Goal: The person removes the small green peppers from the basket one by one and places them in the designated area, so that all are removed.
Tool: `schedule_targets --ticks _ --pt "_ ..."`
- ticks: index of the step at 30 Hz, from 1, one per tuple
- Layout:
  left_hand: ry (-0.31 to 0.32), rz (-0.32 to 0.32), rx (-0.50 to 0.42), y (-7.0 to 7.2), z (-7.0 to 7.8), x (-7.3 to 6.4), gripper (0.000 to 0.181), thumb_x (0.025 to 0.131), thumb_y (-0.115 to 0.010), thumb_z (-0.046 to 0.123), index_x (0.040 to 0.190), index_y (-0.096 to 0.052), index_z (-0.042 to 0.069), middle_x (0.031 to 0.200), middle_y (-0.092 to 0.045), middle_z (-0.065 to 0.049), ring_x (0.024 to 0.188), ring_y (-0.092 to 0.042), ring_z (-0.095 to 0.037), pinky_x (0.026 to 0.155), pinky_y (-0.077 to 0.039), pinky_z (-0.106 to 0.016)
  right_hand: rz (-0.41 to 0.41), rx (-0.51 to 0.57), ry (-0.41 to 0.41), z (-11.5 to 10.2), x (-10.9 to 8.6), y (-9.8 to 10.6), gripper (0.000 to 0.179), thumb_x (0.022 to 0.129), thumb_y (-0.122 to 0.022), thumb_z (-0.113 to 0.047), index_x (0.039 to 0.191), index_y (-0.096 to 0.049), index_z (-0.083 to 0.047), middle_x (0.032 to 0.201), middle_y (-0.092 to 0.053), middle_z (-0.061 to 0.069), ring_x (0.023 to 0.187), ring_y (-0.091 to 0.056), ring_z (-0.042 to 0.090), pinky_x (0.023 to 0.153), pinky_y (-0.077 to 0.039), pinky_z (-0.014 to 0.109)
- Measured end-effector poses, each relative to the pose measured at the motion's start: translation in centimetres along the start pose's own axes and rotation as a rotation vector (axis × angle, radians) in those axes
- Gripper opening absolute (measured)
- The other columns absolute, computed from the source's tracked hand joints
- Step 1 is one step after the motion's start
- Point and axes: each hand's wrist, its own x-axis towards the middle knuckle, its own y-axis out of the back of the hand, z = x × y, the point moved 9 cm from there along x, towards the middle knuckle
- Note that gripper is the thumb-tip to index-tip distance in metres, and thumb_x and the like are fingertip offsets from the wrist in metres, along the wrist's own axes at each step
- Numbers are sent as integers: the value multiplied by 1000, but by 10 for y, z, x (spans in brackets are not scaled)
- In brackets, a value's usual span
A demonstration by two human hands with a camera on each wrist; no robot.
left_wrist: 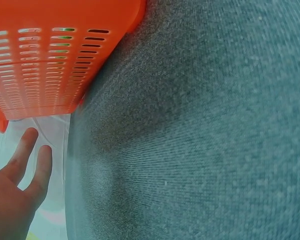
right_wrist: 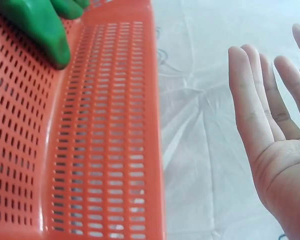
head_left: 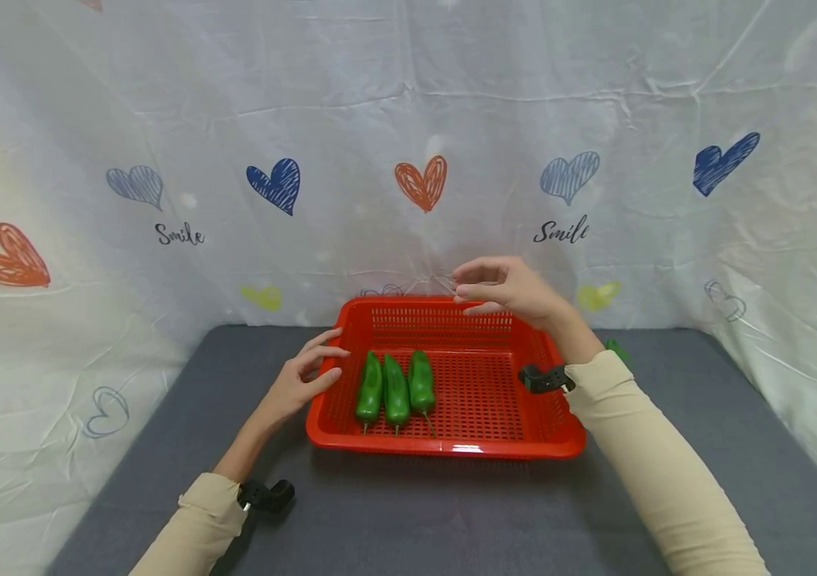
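Note:
Three long green peppers (head_left: 396, 392) lie side by side in the left part of a red slotted plastic basket (head_left: 444, 448). My left hand (head_left: 302, 379) is at the basket's left rim, fingers spread and loosely bent; whether they touch the rim I cannot tell. In the left wrist view two fingers (left_wrist: 41, 172) stand apart beside the basket's wall. Above the basket's back rim hovers my right hand (head_left: 505, 286), holding nothing. The right wrist view shows that hand (right_wrist: 285, 165) with its fingers extended, away from the basket and the peppers (right_wrist: 42, 30).
To the right of the basket, a green thing (head_left: 619, 352) is partly hidden behind the right forearm. A dark grey cloth (head_left: 408, 520) covers the table. Behind it hangs a white curtain (head_left: 350, 64) printed with hearts.

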Motion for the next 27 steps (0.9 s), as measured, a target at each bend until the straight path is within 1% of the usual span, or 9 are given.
schedule_targets --ticks 3,7,10,12,15,18,22,25,27 --pt "-4 -1 0 0 1 1 32 98 -61 -3 130 -64 0 159 -34 -16 143 -33 -33 106 -30 -66 -7 9 -18 6 3 -5 33 96 -69 -1 128 -63 8 122 -63 24 108 -62 47 86 -53 55" --pt "-10 -2 3 -1 2 1 32 98 -61 -3 130 -64 0 158 -34 -16 143 -33 -34 105 -31 -65 -20 17 -35 11 6 -12 32 97 -69 -1 127 -64 6 123 -62 24 112 -56 55 88 -51 58" --pt "-11 0 4 -1 2 2 32 98 -61 -3 130 -64 0 158 -35 -16 143 -33 -34 105 -31 -65 -34 13 -43 15 9 -19 35 97 -68 -1 130 -61 9 125 -61 25 113 -55 56 88 -50 60" --pt "-13 0 2 -1 2 2 33 98 -61 -4 130 -64 0 158 -34 -16 143 -33 -34 106 -30 -66 -46 13 -46 18 12 -23 38 97 -68 -1 131 -58 12 127 -59 28 113 -56 55 87 -52 58" --pt "-10 1 -3 -1 0 3 32 98 -61 -4 130 -64 0 159 -34 -16 143 -33 -33 106 -30 -65 -55 14 -51 24 15 -28 37 97 -68 0 131 -59 11 129 -57 31 112 -57 53 86 -54 55" --pt "-7 -1 -10 -1 0 3 32 98 -61 -4 130 -64 0 159 -34 -16 143 -33 -33 106 -30 -65 -58 36 -61 33 18 -32 33 96 -69 1 128 -62 9 128 -54 36 110 -59 51 87 -53 57" --pt "-3 1 -12 -1 0 2 32 98 -61 -3 130 -64 0 158 -34 -15 144 -33 -33 107 -30 -65 -58 26 -86 44 20 -36 30 96 -70 -1 125 -65 5 123 -57 33 107 -63 47 88 -50 60" --pt "-2 0 -11 -1 0 1 32 99 -61 -3 130 -64 0 159 -34 -15 144 -33 -33 107 -29 -65 -60 -3 -108 53 22 -38 31 95 -71 -2 125 -65 6 121 -59 27 110 -60 49 89 -50 60" --pt "-3 0 -10 0 0 0 32 99 -61 -3 131 -64 0 159 -34 -14 144 -33 -33 107 -29 -66 -64 -12 -122 58 23 -39 34 95 -72 -3 126 -63 9 122 -59 24 113 -57 53 89 -50 59"
